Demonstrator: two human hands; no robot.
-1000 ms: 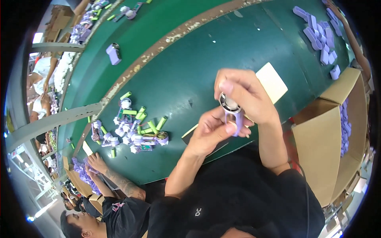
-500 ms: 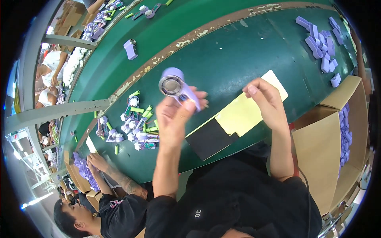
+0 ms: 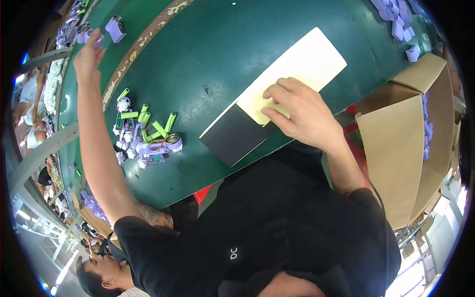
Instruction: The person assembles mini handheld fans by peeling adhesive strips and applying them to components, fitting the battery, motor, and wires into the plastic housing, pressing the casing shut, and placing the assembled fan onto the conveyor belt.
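My left arm stretches out to the upper left, over the green strip beyond the chipped rail. My left hand (image 3: 88, 58) is closed around a lilac handheld device with a round, ringed head (image 3: 84, 30); the fingers partly cover it. Just right of it lies another lilac device (image 3: 116, 29) of the same kind. My right hand (image 3: 299, 111) is over a pale yellow sheet (image 3: 316, 59), empty, its fingers loosely bent and apart. Whether its fingertips touch the sheet I cannot tell. A black rectangular piece (image 3: 232, 133) overlaps the sheet's lower left end.
Several green cylindrical cells (image 3: 158, 129) and wired lilac parts (image 3: 131, 138) are heaped at left on the green table (image 3: 198, 64). Lilac casings (image 3: 396, 20) lie far right. A cardboard box (image 3: 391, 163) holding lilac parts stands at right. A co-worker (image 3: 101, 272) sits lower left.
My left hand has carried the lilac device from mid-table to the upper left, across the rail. My right hand has turned palm down and shifted left and down over the sheet. The view has shifted.
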